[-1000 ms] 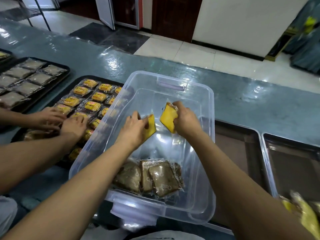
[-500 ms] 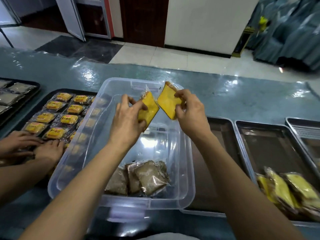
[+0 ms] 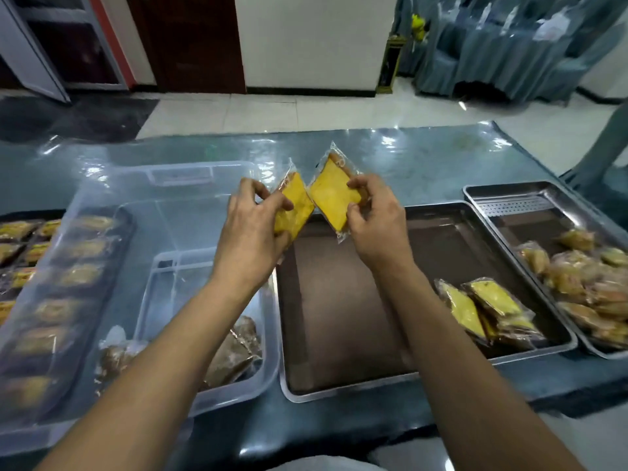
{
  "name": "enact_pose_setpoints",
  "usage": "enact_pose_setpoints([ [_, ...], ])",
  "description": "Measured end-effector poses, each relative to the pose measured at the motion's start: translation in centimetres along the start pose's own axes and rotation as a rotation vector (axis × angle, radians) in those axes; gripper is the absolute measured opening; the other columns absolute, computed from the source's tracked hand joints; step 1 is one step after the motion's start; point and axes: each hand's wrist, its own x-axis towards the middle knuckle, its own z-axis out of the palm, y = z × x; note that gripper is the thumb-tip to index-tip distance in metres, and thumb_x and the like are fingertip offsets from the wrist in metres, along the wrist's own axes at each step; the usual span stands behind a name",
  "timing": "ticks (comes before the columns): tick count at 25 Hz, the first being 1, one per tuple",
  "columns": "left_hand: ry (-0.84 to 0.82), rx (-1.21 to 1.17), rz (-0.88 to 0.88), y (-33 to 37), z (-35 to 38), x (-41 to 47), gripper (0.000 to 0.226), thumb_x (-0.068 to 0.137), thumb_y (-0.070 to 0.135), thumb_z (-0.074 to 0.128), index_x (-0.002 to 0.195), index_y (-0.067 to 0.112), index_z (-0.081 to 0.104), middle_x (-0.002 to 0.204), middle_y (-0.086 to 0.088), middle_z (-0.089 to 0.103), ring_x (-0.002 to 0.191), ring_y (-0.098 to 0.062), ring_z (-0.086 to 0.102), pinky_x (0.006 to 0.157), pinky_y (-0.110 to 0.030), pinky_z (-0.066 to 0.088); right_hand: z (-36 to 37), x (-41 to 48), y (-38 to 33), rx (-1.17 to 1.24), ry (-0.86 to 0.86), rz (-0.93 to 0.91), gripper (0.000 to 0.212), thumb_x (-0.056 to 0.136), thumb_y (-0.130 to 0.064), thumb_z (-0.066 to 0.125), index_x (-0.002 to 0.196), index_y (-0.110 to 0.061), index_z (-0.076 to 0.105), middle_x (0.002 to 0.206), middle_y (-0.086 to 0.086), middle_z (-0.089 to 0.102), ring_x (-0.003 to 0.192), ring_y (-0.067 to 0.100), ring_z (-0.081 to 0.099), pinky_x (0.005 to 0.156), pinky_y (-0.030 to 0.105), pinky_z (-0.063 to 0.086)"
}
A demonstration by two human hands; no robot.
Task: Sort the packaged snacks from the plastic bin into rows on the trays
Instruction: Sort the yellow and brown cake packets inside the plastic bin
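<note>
My left hand (image 3: 249, 232) grips one yellow packaged snack (image 3: 295, 209), and my right hand (image 3: 379, 219) grips a second yellow packaged snack (image 3: 334, 193). Both packets are held up in the air, corners nearly touching, above the far left end of a steel tray (image 3: 339, 334). That tray carries a few yellow packets (image 3: 489, 307) at its near right corner. The clear plastic bin (image 3: 170, 232) lies left of the tray, with brown wrapped snacks (image 3: 234, 351) in its near end.
A dark tray with rows of yellow-labelled snacks (image 3: 20, 253) sits at the far left, partly behind the bin. Another steel tray (image 3: 509, 205) at the right holds a heap of wrapped snacks (image 3: 584, 287). The table (image 3: 424, 158) has a glossy blue cover.
Both hands lifted the two yellow packets out of the bin and carried them right, over the steel tray. The view swung right, and the other person's hands left the frame.
</note>
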Motion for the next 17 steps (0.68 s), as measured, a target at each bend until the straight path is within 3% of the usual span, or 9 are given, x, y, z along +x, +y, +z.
enact_pose_setpoints([
  [8,-0.134,-0.064,0.066,9.6,9.4,-0.1,0.046,0.067,0.002,0.081,0.11,0.017,0.07,0.113,-0.013,0.047,0.098,-0.035,0.05,0.083,-0.038,0.045,-9.9,-2.9,11.1,-0.125,-0.001,0.207,0.032,0.088,-0.008,0.061,0.116,-0.024,0.059,0.105,0.004,0.059,0.096,0.027,0.059,0.087,0.048,0.05],
  [11,-0.213,-0.055,0.066,13.3,13.0,-0.8,0.046,0.071,0.007,0.082,0.113,0.019,0.068,0.115,-0.007,0.043,0.1,-0.028,0.046,0.083,-0.038,0.046,-13.5,-4.0,15.6,-0.171,-0.02,0.282,0.031,0.09,-0.009,0.062,0.115,-0.025,0.058,0.104,0.002,0.058,0.095,0.025,0.058,0.087,0.045,0.05],
  [15,-0.317,-0.067,0.041,17.5,17.9,-1.9,0.043,0.078,0.011,0.079,0.117,0.021,0.064,0.116,-0.002,0.038,0.104,-0.024,0.042,0.087,-0.038,0.047,-17.5,-5.5,20.8,-0.221,-0.062,0.392,0.029,0.093,-0.01,0.062,0.115,-0.027,0.057,0.107,0.0,0.058,0.098,0.021,0.057,0.083,0.031,0.045],
  [17,-0.373,-0.083,0.026,19.3,20.5,-2.7,0.041,0.082,0.013,0.076,0.12,0.02,0.064,0.116,-0.002,0.037,0.102,-0.023,0.042,0.089,-0.04,0.048,-19.2,-6.3,23.1,-0.261,-0.084,0.459,0.028,0.093,-0.011,0.062,0.115,-0.028,0.057,0.109,-0.001,0.058,0.1,0.021,0.057,0.085,0.034,0.047],
])
